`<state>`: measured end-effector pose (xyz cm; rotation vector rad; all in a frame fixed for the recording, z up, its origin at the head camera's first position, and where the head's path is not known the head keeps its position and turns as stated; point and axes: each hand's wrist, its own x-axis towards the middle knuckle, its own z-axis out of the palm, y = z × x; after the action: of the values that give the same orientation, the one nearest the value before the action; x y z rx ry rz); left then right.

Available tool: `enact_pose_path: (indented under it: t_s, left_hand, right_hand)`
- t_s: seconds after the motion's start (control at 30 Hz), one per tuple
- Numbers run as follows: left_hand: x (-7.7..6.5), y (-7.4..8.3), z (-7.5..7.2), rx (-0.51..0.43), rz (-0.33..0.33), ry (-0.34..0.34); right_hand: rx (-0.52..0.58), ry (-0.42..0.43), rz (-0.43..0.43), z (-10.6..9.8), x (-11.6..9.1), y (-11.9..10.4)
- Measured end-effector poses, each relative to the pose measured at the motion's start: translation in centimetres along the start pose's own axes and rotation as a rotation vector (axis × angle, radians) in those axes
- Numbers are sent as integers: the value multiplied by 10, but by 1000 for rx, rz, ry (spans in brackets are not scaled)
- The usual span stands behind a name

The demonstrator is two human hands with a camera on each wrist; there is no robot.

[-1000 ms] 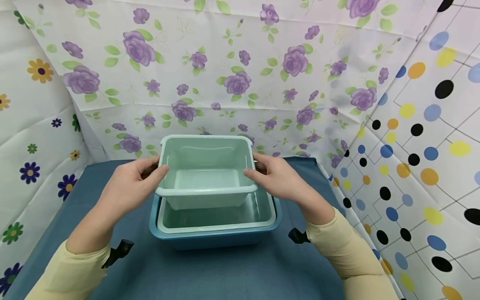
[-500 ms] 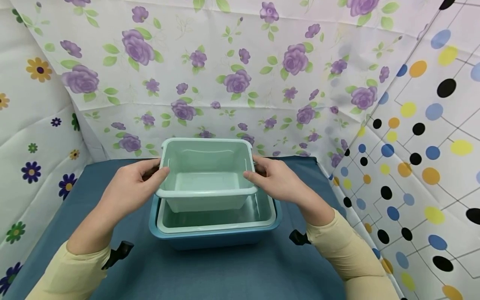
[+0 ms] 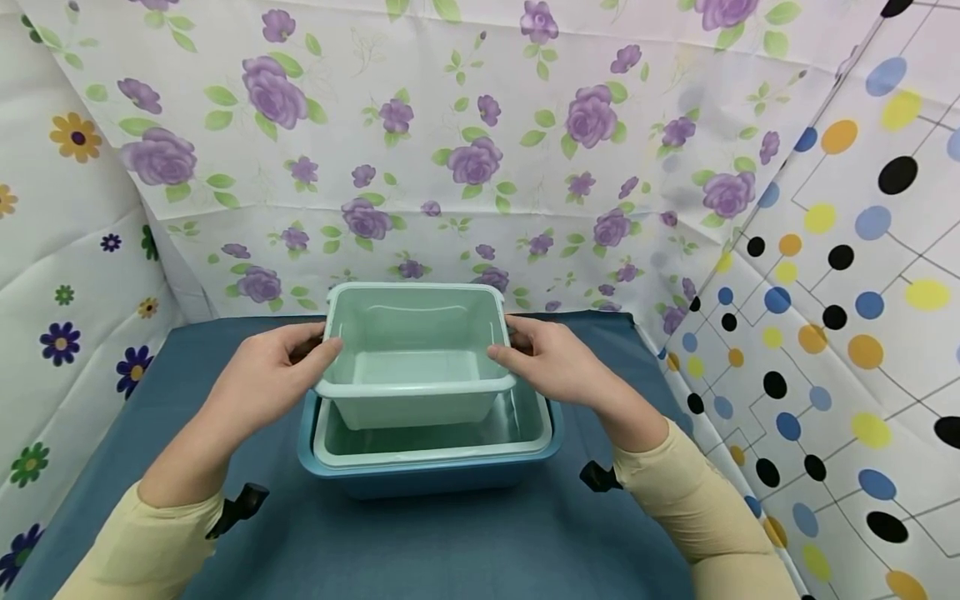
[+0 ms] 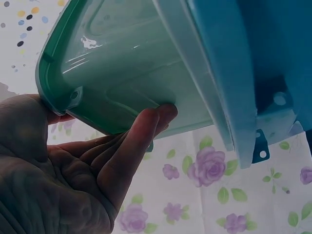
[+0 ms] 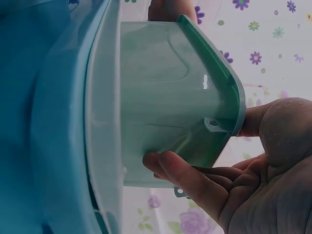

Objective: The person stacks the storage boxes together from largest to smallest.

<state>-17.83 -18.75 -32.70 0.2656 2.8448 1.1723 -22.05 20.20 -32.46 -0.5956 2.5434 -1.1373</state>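
A small pale green plastic basin (image 3: 416, 367) is held by its two short sides, its front rim tipped toward me. My left hand (image 3: 273, 371) grips the left side, thumb over the rim and fingers against the outer wall. At the opposite side my right hand (image 3: 551, 354) grips in the same way. Below, a larger pale green basin (image 3: 442, 458) sits nested inside a blue basin (image 3: 427, 482). The small basin's lower part overlaps the larger one's opening. Both wrist views show fingertips (image 4: 168, 113) pressed to the small basin's outer wall (image 5: 156, 87).
The nested basins stand on a table with a dark blue cloth (image 3: 465, 550). A white curtain with purple roses (image 3: 472, 162) hangs right behind. Flowered fabric (image 3: 75, 250) closes off the left side, dotted fabric (image 3: 847, 333) the right. Black wrist mounts (image 3: 242, 508) stick out from both sleeves.
The small basin has sunk slightly toward the larger green basin, with both hands still holding it. The nested basins below have not moved.
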Motion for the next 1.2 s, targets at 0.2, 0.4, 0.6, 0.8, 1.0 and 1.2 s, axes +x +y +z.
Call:
enact_pose_path:
  t_s: [0.2,0.4,0.6,0.8,1.0,1.2]
  left_hand:
    - [-4,-3,0,3,-21,2]
    - [-8,-8,1,7,-28,10]
    - [-11,-13,1,-1,-20,18]
    - [-11,-15,2,-8,-10,19]
    - [-5,-12,9,-19,-6,9]
    - [-2,-12,11,-30,-18,5]
  right_hand:
    - [7,-13,9,3,4,-1]
    - [13,-20,7,7,8,2]
    - [29,-37,-7,12,11,4]
    - [25,-38,-18,14,10,6]
    - [11,-15,2,10,3,11]
    - [-4,-8,1,10,2,15]
